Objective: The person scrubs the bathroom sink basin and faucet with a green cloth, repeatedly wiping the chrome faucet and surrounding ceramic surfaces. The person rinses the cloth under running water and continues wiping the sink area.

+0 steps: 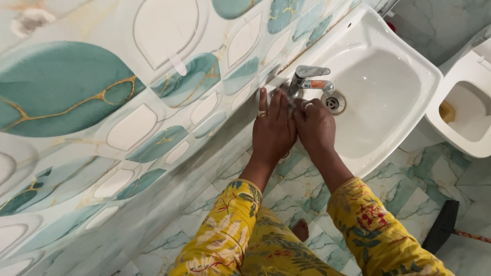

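Note:
My left hand (273,125) and my right hand (316,125) reach side by side to the base of a chrome tap (307,79) on a white wash basin (404,66). The left hand lies flat with fingers stretched toward the wall side of the tap; it wears a ring. My right hand is curled just below the spout, fingers tucked at the tap's base, also with a ring. Whether either hand holds anything is hidden. The basin's drain (335,103) sits just right of my right hand. Yellow flowered sleeves cover both forearms.
A tiled wall (102,112) with teal leaf patterns fills the left. A white toilet (468,110) stands at the right. A dark brush head with a red handle (445,225) lies on the marbled floor. My bare foot (300,230) shows below.

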